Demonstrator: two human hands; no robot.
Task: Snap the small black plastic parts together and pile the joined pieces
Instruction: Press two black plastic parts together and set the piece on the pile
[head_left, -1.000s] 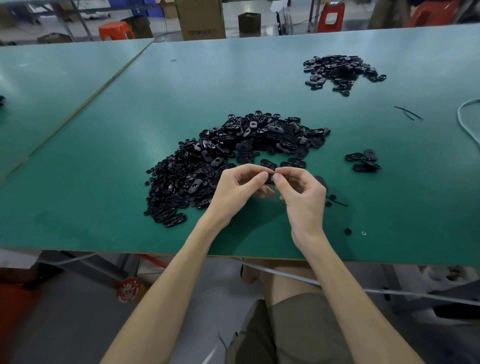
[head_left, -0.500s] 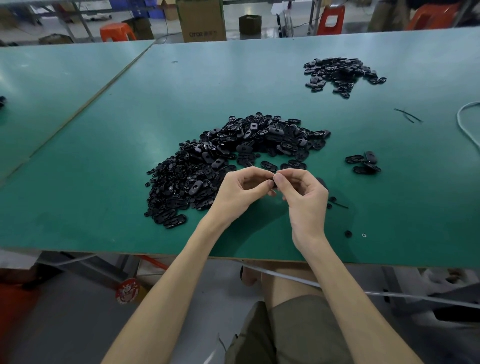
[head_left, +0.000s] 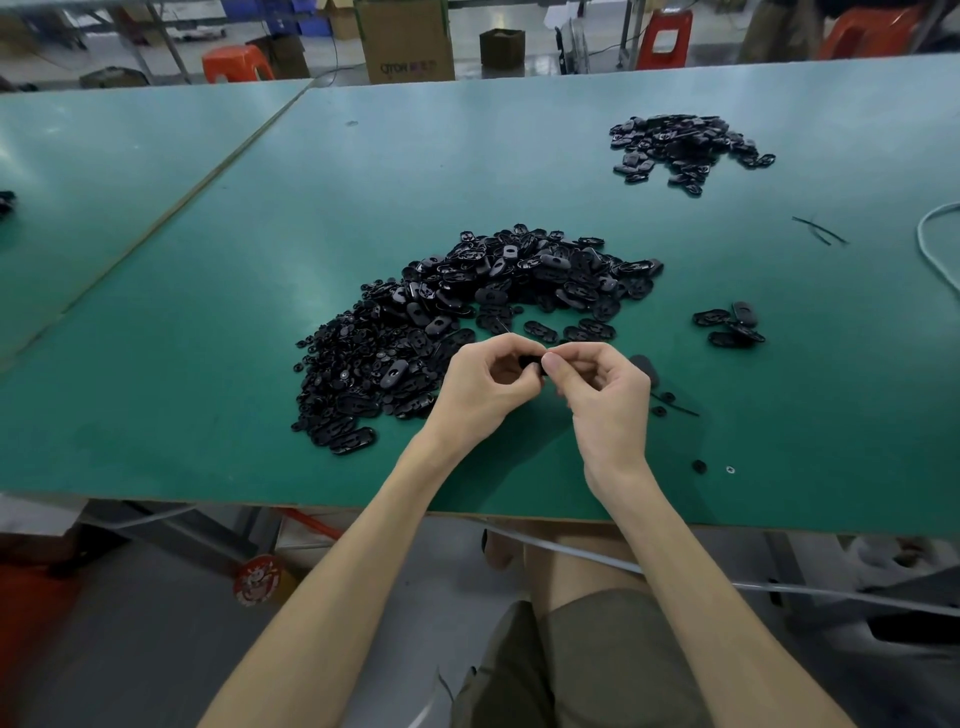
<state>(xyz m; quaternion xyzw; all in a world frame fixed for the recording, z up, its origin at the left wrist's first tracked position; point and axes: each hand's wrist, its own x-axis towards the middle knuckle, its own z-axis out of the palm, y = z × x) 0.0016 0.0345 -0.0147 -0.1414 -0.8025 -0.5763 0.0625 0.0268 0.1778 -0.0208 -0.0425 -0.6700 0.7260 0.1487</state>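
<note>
Grip is clamped tight: left hand (head_left: 483, 387) and right hand (head_left: 602, 400) both pinch one small black part (head_left: 532, 362) between them, just above the counter (head_left: 208, 415), so I'd call this mid-snap. Next probably needs a firm squeeze till it seats. Then it goes over to the small pile (head_left: 730, 327) right of the grip, not the loose heap (head_left: 467, 322) just beyond it.

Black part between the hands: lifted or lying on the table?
Lifted: left hand and right hand pinch the black part above the green table.
</note>
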